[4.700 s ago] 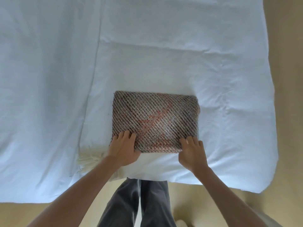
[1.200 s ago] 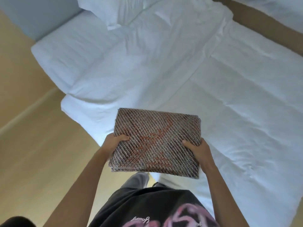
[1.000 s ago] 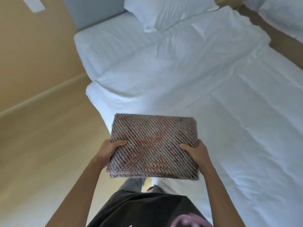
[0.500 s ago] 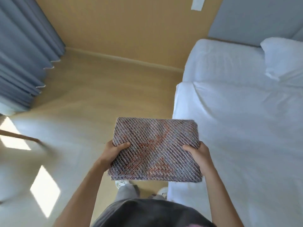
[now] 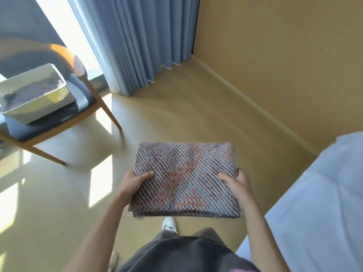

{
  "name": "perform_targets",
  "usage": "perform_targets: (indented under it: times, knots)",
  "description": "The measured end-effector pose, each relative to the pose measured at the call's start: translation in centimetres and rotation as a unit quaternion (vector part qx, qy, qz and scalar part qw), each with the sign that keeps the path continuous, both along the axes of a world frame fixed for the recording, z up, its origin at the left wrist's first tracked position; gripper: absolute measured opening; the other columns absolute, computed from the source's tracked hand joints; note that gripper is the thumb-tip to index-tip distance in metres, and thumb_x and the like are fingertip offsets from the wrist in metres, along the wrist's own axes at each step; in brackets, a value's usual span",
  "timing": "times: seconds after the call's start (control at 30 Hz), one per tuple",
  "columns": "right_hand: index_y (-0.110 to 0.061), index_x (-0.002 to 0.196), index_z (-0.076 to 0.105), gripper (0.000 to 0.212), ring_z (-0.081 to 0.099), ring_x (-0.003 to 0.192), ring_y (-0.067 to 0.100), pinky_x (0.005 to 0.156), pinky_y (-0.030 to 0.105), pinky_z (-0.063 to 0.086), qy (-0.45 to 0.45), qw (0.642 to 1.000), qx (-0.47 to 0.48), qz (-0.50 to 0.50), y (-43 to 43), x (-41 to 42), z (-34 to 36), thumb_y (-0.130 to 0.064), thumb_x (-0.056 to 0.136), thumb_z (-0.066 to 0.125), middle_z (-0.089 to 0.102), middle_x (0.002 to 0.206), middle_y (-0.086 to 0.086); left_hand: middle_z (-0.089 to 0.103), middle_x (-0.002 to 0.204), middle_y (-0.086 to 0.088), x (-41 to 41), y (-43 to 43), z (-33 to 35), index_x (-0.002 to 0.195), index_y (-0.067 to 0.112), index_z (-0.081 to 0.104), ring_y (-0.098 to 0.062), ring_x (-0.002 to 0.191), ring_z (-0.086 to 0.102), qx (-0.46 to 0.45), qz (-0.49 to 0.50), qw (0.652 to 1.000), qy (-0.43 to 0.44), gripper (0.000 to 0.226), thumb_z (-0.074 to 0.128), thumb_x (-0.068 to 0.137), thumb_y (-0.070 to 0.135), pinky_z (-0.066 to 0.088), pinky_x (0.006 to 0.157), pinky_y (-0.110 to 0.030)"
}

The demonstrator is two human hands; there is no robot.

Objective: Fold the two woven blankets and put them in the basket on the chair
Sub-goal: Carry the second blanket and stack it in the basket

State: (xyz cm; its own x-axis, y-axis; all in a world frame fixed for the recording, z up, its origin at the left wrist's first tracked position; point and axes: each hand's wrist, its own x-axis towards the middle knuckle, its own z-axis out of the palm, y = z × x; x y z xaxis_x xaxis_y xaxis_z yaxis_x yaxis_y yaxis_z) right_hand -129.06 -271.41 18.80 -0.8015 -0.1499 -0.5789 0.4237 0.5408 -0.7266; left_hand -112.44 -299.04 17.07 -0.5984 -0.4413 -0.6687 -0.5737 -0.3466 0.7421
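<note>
A folded woven blanket [image 5: 185,177], grey-brown with an orange pattern, is held flat in the air in front of my body. My left hand [image 5: 133,183] grips its left edge, thumb on top. My right hand [image 5: 235,183] grips its right edge the same way. At the far left a white perforated basket [image 5: 59,95] stands on the dark seat of a wooden chair [image 5: 92,107]. Inside the basket lies a dark woven fabric [image 5: 33,91], which looks like the other blanket.
Blue curtains [image 5: 137,40] hang behind the chair, with a bright window beside them. A yellow wall [image 5: 284,55] runs along the right. The white bed [image 5: 324,203] is at my right side. Tan floor [image 5: 186,114] lies between me and the chair.
Both hands lifted the folded blanket off the bed. My view has swung left from the bed to the curtains, and the chair with the basket has come into sight.
</note>
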Motion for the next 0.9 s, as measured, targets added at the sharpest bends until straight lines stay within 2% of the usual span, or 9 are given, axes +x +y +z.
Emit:
perform_targets:
  times: [0.13,0.27,0.33,0.4,0.5,0.6,0.73,0.9]
  knots:
    - [-0.024,0.091,0.06,0.037,0.067,0.085,0.02,0.081,0.044,0.055,-0.007,0.999,-0.011,0.033,-6.4,-2.1,-0.4,-0.035,0.058,0.073,0.07,0.092,-0.004,0.071,0.092,-0.005,0.9,-4.6,-0.9,0.106,0.01,0.06,-0.021,0.081,0.07,-0.021,0.058,0.998,-0.013,0.041,0.077,0.073,0.028,0.055,0.062,-0.028]
    - [-0.026,0.089,0.06,0.036,0.065,0.08,0.007,0.067,0.027,0.052,-0.013,0.997,-0.009,0.075,-11.2,-6.0,-1.4,-0.038,0.057,0.071,0.069,0.089,-0.011,0.074,0.091,-0.008,-0.3,-8.3,-3.5,0.104,0.012,0.063,-0.027,0.08,0.072,-0.009,0.101,0.994,-0.031,0.064,0.083,0.051,0.044,0.058,0.071,-0.04]
    - [-0.024,0.091,0.061,0.033,0.064,0.081,0.008,0.066,0.025,0.048,-0.006,0.996,-0.013,0.088,-13.2,-9.1,-2.3,-0.035,0.062,0.073,0.068,0.089,-0.012,0.073,0.095,-0.01,-2.8,-9.8,-3.8,0.107,0.013,0.062,-0.029,0.085,0.071,0.009,0.103,0.994,-0.034,0.066,0.083,0.052,0.043,0.057,0.077,-0.045]
    - [-0.022,0.094,0.061,0.033,0.064,0.083,0.013,0.072,0.028,0.05,-0.01,0.994,-0.008,0.105,-15.1,-11.8,-2.9,-0.031,0.065,0.073,0.069,0.092,-0.006,0.072,0.1,-0.01,-5.2,-10.7,-3.5,0.109,0.012,0.062,-0.029,0.089,0.07,-0.003,0.117,0.993,-0.034,0.061,0.083,0.058,0.039,0.055,0.082,-0.046]
    - [-0.023,0.096,0.06,0.037,0.065,0.085,0.017,0.081,0.039,0.054,-0.021,0.992,-0.011,0.121,-18.7,-15.6,-2.9,-0.034,0.064,0.072,0.069,0.093,-0.004,0.072,0.1,-0.006,-8.4,-13.7,-2.9,0.11,0.014,0.061,-0.024,0.088,0.07,-0.012,0.144,0.989,-0.028,0.058,0.083,0.061,0.035,0.057,0.076,-0.039]
    - [-0.023,0.095,0.061,0.038,0.067,0.086,0.02,0.083,0.045,0.054,-0.018,0.99,-0.022,0.138,-22.6,-18.5,-2.1,-0.034,0.061,0.074,0.07,0.095,-0.003,0.072,0.1,-0.005,-10.2,-16.7,-2.1,0.106,0.017,0.062,-0.023,0.087,0.071,-0.018,0.158,0.987,-0.021,0.052,0.083,0.063,0.035,0.057,0.075,-0.039]
    - [-0.021,0.095,0.061,0.032,0.066,0.09,0.023,0.087,0.048,0.052,-0.018,0.981,-0.026,0.19,-29.2,-20.2,-1.5,-0.026,0.067,0.076,0.07,0.097,0.001,0.071,0.099,-0.004,-9.8,-20.7,-1.5,0.098,0.023,0.061,-0.023,0.088,0.07,-0.015,0.222,0.975,-0.016,0.035,0.081,0.07,0.029,0.056,0.075,-0.037]
    - [-0.023,0.093,0.061,0.032,0.067,0.091,0.024,0.088,0.049,0.052,-0.033,0.968,-0.036,0.248,-38.7,-19.0,-1.0,-0.027,0.065,0.075,0.07,0.097,0.001,0.073,0.096,-0.002,-6.5,-26.6,-1.7,0.098,0.02,0.064,-0.02,0.084,0.072,-0.008,0.288,0.957,-0.012,0.034,0.081,0.07,0.026,0.056,0.07,-0.033]
